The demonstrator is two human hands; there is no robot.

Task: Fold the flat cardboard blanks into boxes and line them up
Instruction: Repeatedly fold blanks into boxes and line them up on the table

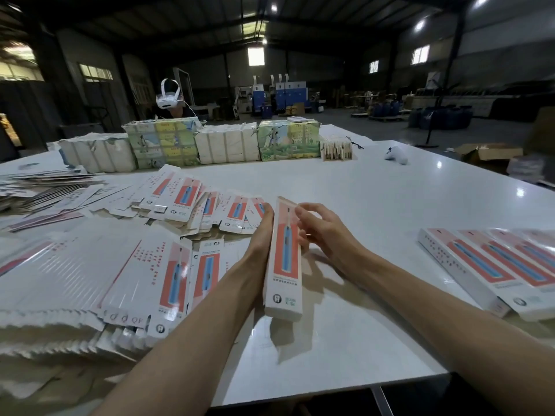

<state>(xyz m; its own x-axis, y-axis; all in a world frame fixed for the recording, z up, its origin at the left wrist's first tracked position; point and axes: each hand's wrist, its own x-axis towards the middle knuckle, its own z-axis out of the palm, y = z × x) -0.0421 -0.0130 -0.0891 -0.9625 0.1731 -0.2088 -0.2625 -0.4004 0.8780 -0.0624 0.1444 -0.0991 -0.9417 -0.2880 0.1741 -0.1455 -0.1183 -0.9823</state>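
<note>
blanks (126,316) marked 'qf'; hands (262,235) hold a box (283,265).

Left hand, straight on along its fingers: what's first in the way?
Probably the nearest of the fanned flat blanks, just past the fingertips of the left hand, which lies flat against the folded box. Its height over the table is unclear, so it might pass above them.

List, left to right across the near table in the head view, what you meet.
stack of flat blanks → left hand → folded box → right hand → row of finished boxes
</note>
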